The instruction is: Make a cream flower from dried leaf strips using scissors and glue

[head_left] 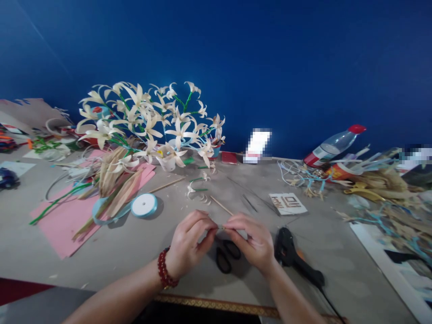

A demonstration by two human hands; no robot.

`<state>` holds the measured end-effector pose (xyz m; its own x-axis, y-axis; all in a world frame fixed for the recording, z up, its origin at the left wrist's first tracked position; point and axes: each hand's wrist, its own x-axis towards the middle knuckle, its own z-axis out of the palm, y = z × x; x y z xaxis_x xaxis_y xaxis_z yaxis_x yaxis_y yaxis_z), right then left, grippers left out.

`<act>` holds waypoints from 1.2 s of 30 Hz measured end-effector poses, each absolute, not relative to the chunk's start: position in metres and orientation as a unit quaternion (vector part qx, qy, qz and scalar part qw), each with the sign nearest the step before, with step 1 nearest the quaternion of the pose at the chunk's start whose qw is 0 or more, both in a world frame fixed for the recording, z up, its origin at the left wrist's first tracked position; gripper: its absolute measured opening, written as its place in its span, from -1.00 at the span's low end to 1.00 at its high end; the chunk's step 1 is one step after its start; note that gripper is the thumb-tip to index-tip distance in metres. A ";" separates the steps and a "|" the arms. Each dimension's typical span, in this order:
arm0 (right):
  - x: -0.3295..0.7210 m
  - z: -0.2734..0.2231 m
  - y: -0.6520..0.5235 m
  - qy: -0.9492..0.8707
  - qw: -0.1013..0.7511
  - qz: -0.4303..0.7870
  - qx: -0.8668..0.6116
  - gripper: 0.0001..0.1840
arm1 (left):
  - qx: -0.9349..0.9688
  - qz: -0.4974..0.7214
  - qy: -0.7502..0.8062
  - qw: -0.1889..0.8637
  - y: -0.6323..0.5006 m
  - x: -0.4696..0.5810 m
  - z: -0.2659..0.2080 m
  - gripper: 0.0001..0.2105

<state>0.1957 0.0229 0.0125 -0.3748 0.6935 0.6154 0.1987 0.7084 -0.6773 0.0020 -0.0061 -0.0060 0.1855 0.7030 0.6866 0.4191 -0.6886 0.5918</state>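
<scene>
My left hand (194, 236), with a red bead bracelet (164, 269) at its wrist, pinches one end of a tiny thin greenish piece (221, 228). Its other end is between the fingertips of my right hand (252, 239). The fingers cover most of this piece, so its kind cannot be told. Below the fingertips lie black-handled scissors (223, 260), their blades hidden. A thin wooden stick (221, 204) rests just beyond my right fingers. Right of that hand lies a black glue gun (297, 258). Small pale curled petals (193, 189) with green bits lie ahead.
Pale handmade flowers (182, 130) on green stems stand at the back. On the left are pink paper (54, 220), dry husks (123, 189) and a ribbon spool (144, 205). A tilted bottle (332, 146), a patterned card (288, 204) and a husk pile (388, 180) are on the right.
</scene>
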 end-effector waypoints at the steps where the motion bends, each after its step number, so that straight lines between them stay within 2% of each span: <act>1: 0.196 0.012 0.023 -0.789 0.481 0.255 -0.284 -0.87 | 0.758 0.516 0.375 0.136 -0.006 0.002 -0.006 -0.85; 20: 0.197 0.009 0.024 -0.787 0.471 0.269 -0.295 -0.85 | 0.744 0.508 0.395 0.183 -0.006 0.003 -0.009 -0.89; 36: 0.195 0.011 0.024 -0.789 0.475 0.252 -0.297 -0.86 | 0.741 0.512 0.395 0.182 -0.007 0.004 -0.008 -0.88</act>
<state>0.1954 0.0244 0.0115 -0.3729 0.7085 0.5991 0.2297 0.6961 -0.6802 0.0039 -0.0068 -0.0080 0.1640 0.7715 0.6147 0.3984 -0.6219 0.6742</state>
